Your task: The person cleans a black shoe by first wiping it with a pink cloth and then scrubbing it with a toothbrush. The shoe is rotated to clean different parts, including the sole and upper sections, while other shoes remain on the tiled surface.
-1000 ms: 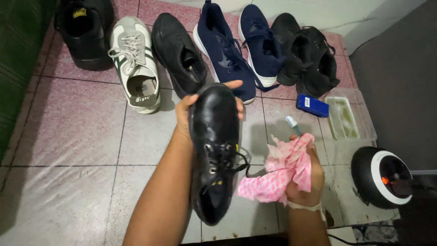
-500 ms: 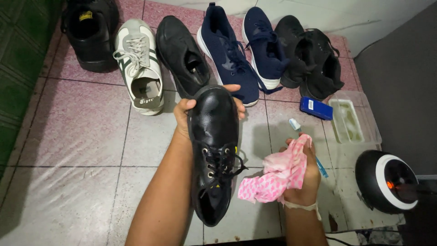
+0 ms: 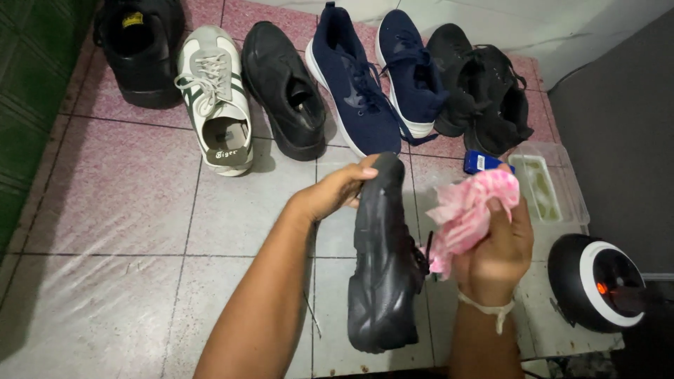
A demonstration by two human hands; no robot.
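Held up over the tiled floor (image 3: 126,210), near the middle of the view: a black leather lace-up shoe (image 3: 382,267), turned on its side, toe end far, heel end near. Left hand (image 3: 337,193) clamped around the toe end, thumb on top, fingers wrapped under. Just to the right, touching the shoe at its laces: a crumpled pink cloth (image 3: 467,210), gripped in the closed right hand (image 3: 498,245), a pale band tied around that wrist.

Farther off, lined up across the pink tiles from left to right: a black high-topped shoe (image 3: 140,52) at the far left; a white and grey sneaker with dark green stripes (image 3: 214,105); a plain black low shoe (image 3: 284,88); two navy blue knit sneakers with white soles (image 3: 382,77), side by side; a pair of black mesh sneakers (image 3: 484,88) heaped together at the far right.

Right of the cloth: a small blue packet (image 3: 481,163) lying on the floor, just beside a clear plastic rectangular tray (image 3: 554,186) with a pale greenish bar inside. Nearer, at the right edge: a round black and white device (image 3: 597,281) with a small orange light.
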